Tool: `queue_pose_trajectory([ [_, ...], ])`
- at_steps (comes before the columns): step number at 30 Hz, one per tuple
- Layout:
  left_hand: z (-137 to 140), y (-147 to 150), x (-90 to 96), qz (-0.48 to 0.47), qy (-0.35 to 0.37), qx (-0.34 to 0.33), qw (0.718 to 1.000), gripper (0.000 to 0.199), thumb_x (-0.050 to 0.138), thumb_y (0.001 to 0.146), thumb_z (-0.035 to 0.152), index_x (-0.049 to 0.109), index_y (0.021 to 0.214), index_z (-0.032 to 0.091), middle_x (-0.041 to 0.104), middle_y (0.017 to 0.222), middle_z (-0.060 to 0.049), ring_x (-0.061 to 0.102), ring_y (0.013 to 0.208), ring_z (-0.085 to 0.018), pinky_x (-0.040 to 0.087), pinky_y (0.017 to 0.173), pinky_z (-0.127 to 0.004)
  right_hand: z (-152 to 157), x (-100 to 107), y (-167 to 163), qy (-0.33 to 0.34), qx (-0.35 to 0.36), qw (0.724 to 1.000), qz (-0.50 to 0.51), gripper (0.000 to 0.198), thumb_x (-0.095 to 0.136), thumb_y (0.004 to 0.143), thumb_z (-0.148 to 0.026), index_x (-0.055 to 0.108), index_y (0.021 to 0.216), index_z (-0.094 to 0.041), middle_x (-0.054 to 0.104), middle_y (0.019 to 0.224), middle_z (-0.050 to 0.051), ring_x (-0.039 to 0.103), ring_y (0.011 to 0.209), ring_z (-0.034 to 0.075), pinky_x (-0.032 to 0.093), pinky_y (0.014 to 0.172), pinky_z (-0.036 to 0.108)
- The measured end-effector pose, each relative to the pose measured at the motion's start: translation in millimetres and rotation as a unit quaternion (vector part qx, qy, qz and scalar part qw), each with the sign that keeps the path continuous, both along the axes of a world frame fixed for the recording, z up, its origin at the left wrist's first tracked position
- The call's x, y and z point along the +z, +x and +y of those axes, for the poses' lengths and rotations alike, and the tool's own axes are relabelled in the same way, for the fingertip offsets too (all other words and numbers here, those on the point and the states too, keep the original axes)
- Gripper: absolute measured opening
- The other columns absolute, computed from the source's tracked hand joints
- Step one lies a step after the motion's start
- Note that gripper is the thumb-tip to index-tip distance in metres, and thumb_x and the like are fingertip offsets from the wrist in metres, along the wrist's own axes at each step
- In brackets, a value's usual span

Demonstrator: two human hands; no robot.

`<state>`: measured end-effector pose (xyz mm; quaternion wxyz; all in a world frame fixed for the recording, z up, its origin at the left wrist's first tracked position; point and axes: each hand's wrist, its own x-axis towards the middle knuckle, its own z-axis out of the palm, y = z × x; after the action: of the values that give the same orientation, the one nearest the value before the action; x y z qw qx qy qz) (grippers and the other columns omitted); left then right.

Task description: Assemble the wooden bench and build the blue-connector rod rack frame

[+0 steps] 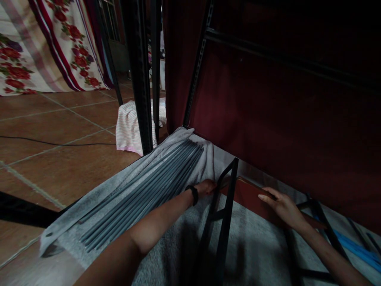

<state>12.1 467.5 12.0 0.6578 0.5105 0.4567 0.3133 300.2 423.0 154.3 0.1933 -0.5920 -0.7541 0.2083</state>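
Observation:
A long, flat reddish-brown board point(248, 198) lies behind a narrow black metal frame point(228, 206) with crossbars. My right hand point(278, 202) grips the board's upper edge, thumb on the near face. At the board's left end, partly behind the black frame, my left hand point(206, 187) is closed around it; its fingertips are hidden. A black band point(193, 194) circles my left wrist. Left of that arm, a bundle of thin grey rods point(149, 190) rests on a grey fleecy cloth point(67, 234).
Black slotted metal uprights point(139, 79) stand at left, over a tiled floor point(74, 115) with a dark cable. A dark red cloth point(268, 111) hangs behind the shelf. At right are more black frames point(324, 226) and a blue strip point(357, 248). A striped cloth point(127, 127) drapes something low.

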Motion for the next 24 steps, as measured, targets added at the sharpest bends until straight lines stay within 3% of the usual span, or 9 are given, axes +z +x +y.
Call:
queue_pose_trajectory([
  [5,0,1,2.1,0.007,0.034,0.008,0.999,0.01,0.056,0.082,0.016,0.053,0.073,0.016,0.047,0.061,0.004,0.037,0.055,-0.008,0.026,0.053,-0.024,-1,1,2,0.001,0.013,1.0,-0.01,0.045,0.057,0.085,-0.06,0.073,0.105,-0.024,0.077,0.102,0.004,0.071,0.096,0.028,0.057,0.08,0.034],
  [9,-2,-1,4.1,-0.001,0.057,0.003,0.998,0.011,0.056,0.081,0.012,0.05,0.073,0.017,0.046,0.064,0.005,0.037,0.058,-0.007,0.029,0.055,-0.021,-3,0,3,0.013,0.0,1.0,-0.024,0.045,0.057,0.085,-0.061,0.074,0.106,-0.024,0.077,0.105,0.004,0.07,0.1,0.029,0.057,0.082,0.034],
  [14,-6,-7,8.3,-0.008,0.053,-0.018,0.998,0.012,0.055,0.087,0.023,0.05,0.077,0.017,0.048,0.062,0.005,0.043,0.053,-0.008,0.033,0.054,-0.022,-3,-1,2,0.01,-0.006,1.0,-0.025,0.045,0.057,0.085,-0.06,0.074,0.106,-0.025,0.077,0.106,0.003,0.07,0.101,0.028,0.057,0.079,0.032],
  [18,-4,-10,15.9,0.025,0.004,-0.042,0.999,0.036,0.052,0.091,0.045,0.057,0.072,0.014,0.05,0.053,0.002,0.045,0.048,-0.011,0.034,0.05,-0.025,-2,-1,2,0.004,-0.007,1.0,-0.021,0.046,0.058,0.084,-0.06,0.074,0.108,-0.024,0.077,0.107,0.004,0.071,0.101,0.028,0.057,0.08,0.033],
  [24,0,-4,16.1,0.01,-0.027,-0.015,0.999,0.033,0.058,0.088,0.039,0.058,0.066,0.014,0.042,0.048,0.004,0.034,0.044,-0.009,0.025,0.047,-0.025,-1,0,2,-0.004,-0.003,1.0,-0.021,0.044,0.058,0.085,-0.06,0.074,0.106,-0.025,0.077,0.106,0.004,0.07,0.102,0.03,0.057,0.081,0.035],
])
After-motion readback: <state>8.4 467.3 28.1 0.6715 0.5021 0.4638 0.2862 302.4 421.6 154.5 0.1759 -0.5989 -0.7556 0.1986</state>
